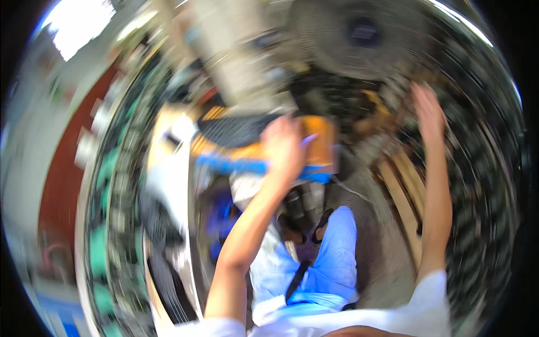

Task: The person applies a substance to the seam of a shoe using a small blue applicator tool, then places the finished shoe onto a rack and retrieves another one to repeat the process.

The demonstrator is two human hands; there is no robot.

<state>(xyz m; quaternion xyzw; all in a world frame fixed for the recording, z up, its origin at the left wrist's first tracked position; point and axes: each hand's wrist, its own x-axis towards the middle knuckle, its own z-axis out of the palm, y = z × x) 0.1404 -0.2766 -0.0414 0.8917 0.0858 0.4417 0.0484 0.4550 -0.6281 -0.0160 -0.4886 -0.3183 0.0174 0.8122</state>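
My left hand (283,145) is over an orange-topped stand with a blue edge (236,164), its fingers curled and blurred. A thin purple stick-like thing (310,139) pokes out at the right side of that hand. Beside it on the orange top lies a dark, ridged piece (236,130), shaped somewhat like a shoe sole. My right hand (429,109) reaches out to the far right with fingers stretched, near a dark rack (471,123). Nothing shows in it. Motion blur hides fine detail.
A large round fan (362,33) stands at the far side. On the left runs a narrow bench (185,224) with dark ridged pieces (163,219), and beyond it a green-and-dark rack (101,247). Wooden slats (401,191) are below my right forearm. A thin cable (351,191) hangs near the stand.
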